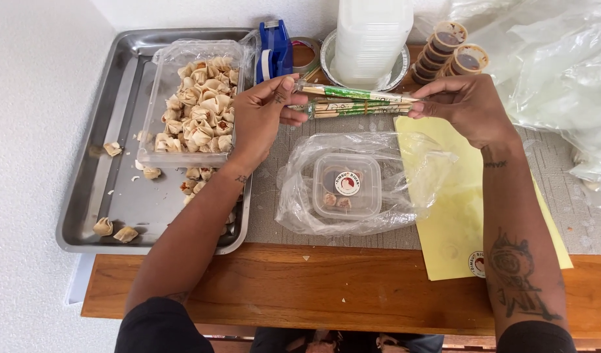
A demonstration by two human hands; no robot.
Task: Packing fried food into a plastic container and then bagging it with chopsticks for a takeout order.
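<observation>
My left hand (264,111) and my right hand (464,104) hold a bundle of wrapped chopsticks (353,101) between them, level above the table, left hand on its left end and right hand on its right end. Below the bundle lies a clear plastic bag (300,196) with a small lidded plastic container (346,186) inside; dumplings show through the lid, which bears a round sticker.
A metal tray (85,189) at left carries a clear tub of dumplings (196,108) and loose dumplings. At the back stand a blue tape dispenser (274,52), stacked clear containers (369,36) and sauce cups (454,49). Yellow paper (457,222) lies at right, plastic bags (562,72) beyond.
</observation>
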